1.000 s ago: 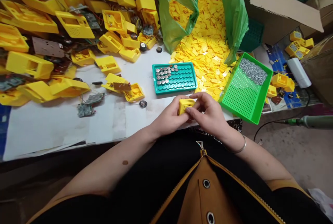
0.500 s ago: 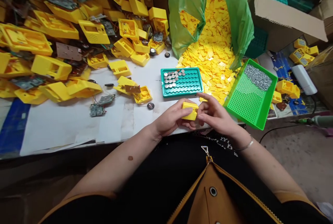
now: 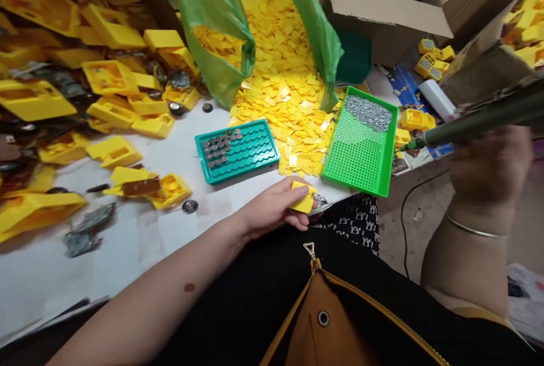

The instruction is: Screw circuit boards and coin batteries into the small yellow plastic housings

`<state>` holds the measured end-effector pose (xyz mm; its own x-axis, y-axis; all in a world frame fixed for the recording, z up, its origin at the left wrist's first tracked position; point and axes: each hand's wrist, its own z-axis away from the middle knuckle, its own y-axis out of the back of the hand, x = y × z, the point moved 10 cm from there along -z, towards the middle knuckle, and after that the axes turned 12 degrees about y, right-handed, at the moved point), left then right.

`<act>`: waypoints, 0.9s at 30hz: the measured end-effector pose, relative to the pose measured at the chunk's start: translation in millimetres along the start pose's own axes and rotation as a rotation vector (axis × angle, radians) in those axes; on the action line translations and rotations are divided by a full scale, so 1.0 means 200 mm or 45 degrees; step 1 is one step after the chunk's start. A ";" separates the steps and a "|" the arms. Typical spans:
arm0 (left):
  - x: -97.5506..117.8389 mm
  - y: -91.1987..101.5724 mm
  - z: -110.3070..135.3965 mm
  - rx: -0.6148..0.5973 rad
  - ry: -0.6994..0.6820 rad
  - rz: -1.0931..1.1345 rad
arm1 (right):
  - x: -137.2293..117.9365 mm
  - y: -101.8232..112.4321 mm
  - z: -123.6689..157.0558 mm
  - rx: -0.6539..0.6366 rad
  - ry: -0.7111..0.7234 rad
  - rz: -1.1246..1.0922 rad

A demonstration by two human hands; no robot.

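My left hand (image 3: 276,204) holds a small yellow plastic case (image 3: 302,197) near the table's front edge, thumb on top. Out to the right, my right hand (image 3: 491,167) is smeared by motion, with its fingers around a dark green electric screwdriver (image 3: 467,119). The driver's tip points left, close to the bright green tray (image 3: 361,167). Small silver screws (image 3: 369,112) lie heaped at the tray's far end. A teal tray (image 3: 250,156) stands beyond my left hand, with several round metal pieces (image 3: 219,148) in its left part.
A green plastic bag (image 3: 212,9) spills small flat yellow pieces (image 3: 280,94) onto the table. Yellow housings (image 3: 113,111) and circuit boards (image 3: 87,230) crowd the left side. A small round black part (image 3: 190,206) lies nearby. Cardboard boxes (image 3: 382,9) stand at the back right.
My right hand has left the yellow case and swung right to the electric screwdriver. My left hand keeps the case. The view has turned to the right.
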<state>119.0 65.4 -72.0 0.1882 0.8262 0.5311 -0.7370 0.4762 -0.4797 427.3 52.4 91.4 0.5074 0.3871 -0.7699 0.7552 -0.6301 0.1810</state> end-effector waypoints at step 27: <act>-0.01 -0.09 -0.17 -0.080 0.029 -0.092 | 0.12 -0.89 0.03 -0.419 0.006 -0.257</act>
<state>153.6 65.5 -88.3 0.2547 0.7954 0.5499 -0.6792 0.5520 -0.4838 301.9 169.8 37.2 0.3365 0.4845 -0.8075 0.9324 -0.2913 0.2138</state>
